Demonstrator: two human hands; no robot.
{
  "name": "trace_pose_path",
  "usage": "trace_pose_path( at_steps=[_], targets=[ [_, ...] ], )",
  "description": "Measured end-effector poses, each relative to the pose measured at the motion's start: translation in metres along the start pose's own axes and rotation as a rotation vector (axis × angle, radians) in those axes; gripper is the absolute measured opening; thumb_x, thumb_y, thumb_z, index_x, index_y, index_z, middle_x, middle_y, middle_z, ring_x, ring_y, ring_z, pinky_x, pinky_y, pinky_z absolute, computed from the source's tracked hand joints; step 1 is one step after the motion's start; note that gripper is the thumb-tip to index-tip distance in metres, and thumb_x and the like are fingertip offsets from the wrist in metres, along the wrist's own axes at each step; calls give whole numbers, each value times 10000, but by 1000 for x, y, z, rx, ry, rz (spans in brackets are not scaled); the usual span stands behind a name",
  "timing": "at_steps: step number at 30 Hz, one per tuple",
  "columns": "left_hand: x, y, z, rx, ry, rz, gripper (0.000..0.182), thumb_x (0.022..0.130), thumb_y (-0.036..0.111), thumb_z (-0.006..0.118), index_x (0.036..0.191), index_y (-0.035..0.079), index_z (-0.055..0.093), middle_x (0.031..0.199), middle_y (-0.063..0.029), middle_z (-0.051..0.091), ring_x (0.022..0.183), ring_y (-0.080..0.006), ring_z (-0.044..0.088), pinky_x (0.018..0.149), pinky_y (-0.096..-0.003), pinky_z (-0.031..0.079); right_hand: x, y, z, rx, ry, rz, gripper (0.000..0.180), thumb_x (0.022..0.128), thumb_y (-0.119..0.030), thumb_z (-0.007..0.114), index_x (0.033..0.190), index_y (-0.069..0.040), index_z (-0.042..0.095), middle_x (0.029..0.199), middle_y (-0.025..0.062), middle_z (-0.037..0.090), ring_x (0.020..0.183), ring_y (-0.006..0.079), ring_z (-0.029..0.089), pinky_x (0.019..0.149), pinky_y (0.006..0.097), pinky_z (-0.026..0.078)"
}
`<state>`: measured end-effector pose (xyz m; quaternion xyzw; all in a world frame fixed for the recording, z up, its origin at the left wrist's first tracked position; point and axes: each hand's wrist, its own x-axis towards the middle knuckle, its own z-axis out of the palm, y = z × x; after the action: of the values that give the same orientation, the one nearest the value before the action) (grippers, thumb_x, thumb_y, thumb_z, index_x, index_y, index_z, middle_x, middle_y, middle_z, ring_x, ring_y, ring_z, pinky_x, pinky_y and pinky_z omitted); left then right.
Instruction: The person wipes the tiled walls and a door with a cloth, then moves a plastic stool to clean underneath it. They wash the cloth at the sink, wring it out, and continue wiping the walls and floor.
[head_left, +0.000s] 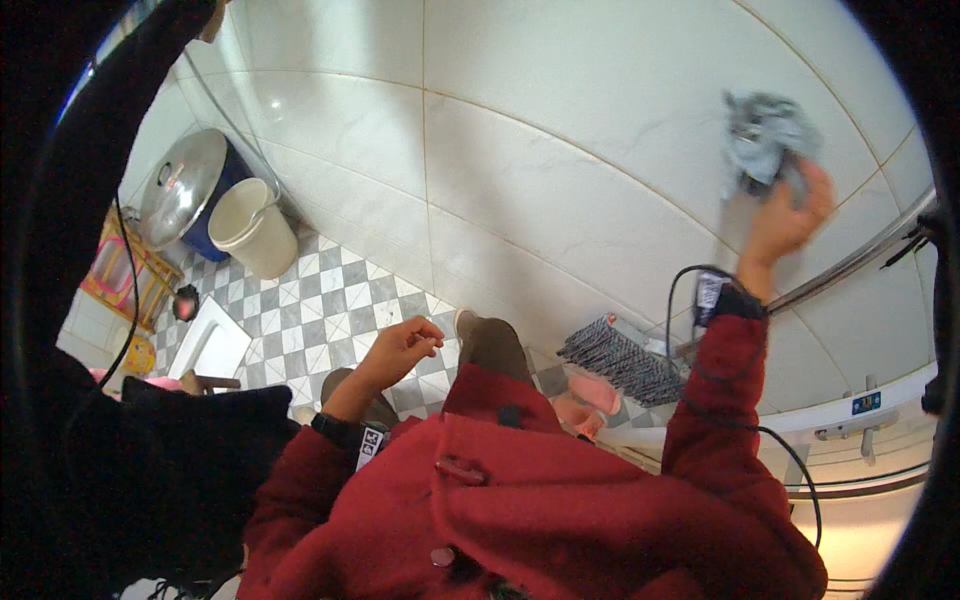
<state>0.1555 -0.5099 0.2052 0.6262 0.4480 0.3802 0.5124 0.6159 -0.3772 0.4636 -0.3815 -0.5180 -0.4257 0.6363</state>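
Observation:
Up at the right, my right hand (796, 206) grips a crumpled light blue-grey cloth (772, 135) against the white wall tiles (570, 120). Motion blurs the cloth, and the folds hide part of my fingers. Low in the middle, my left hand (401, 352) hangs over the checkered floor, its fingers loosely bent and a little apart. It holds nothing. Both wrists wear dark bands, and a black cable (670, 300) loops beside the right one.
A metal-lidded blue barrel (187, 187) and a white bucket (262, 232) with a hose stand at the left wall, near a squat toilet (210, 341). A grey mop head (619, 356) and pink slippers (589, 401) lie below my right arm. A metal rail (847, 266) runs along the right.

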Motion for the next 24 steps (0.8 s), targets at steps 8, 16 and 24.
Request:
trace_pose_path(
  at_steps=[8, 16, 24],
  targets=[
    [12, 4, -1, 143, 7, -147, 163, 946, 95, 583, 1076, -1, 602, 969, -84, 682, 868, -145, 660, 782, -288, 530, -92, -59, 31, 250, -710, -396, 142, 699, -107, 695, 760, -235, 699, 934, -64, 623, 931, 193, 599, 793, 366, 440],
    [53, 15, 1, 25, -55, -34, 120, 960, 76, 574, 1057, 12, 606, 982, -59, 665, 891, -125, 634, 810, -275, 517, -10, 20, 16, -180, -97, -80, 417, 670, 51, 640, 1006, -189, 696, 1106, 46, 623, 1062, 257, 555, 966, 403, 394],
    [55, 28, 20, 14, -75, -100, 96, 953, 42, 554, 1029, 11, 605, 999, -68, 667, 922, -149, 653, 802, -285, 529, -144, -3, -15, 458, -761, 409, 380, 618, 134, 515, 871, -83, 698, 1059, 76, 624, 1074, 272, 604, 954, 368, 475]
  ],
)
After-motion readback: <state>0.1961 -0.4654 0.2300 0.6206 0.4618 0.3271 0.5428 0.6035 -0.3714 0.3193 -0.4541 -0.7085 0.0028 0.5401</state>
